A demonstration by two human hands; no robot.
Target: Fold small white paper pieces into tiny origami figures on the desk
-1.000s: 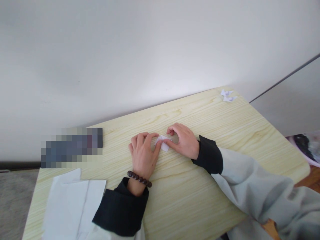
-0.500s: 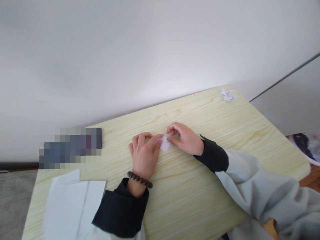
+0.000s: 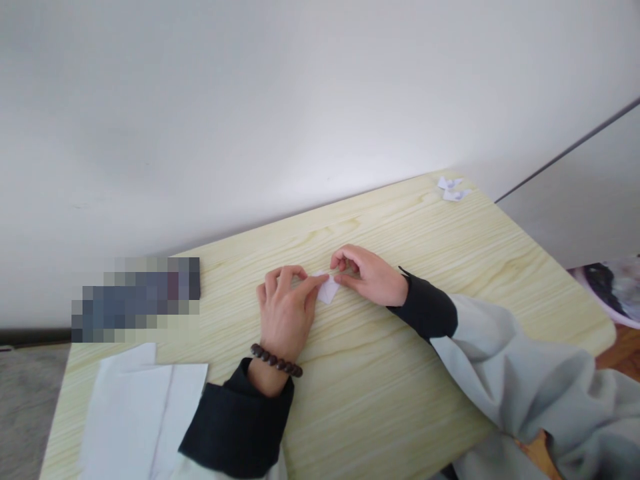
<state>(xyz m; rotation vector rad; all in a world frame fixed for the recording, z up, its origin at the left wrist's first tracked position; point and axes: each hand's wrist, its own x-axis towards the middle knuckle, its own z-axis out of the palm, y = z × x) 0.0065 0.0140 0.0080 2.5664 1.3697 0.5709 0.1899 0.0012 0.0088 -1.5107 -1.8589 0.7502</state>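
A small folded piece of white paper (image 3: 329, 291) lies on the wooden table between my two hands. My left hand (image 3: 287, 303), with a beaded bracelet at the wrist, grips the paper's left side, its index finger pressed on the top. From the right, my right hand (image 3: 370, 273) holds the paper's right edge at the thumb, its other fingers curled above. The fingertips partly cover the folded paper.
Several white paper sheets (image 3: 125, 413) lie at the table's (image 3: 400, 393) front left. Behind them is a dark, pixelated object (image 3: 145, 300). Two small folded paper pieces (image 3: 454, 196) sit at the far right corner. A white wall (image 3: 300, 100) runs along the back.
My left index finger has moved over the paper's top and presses there. The right hand stays at the paper's right edge. The whole view has shifted slightly.
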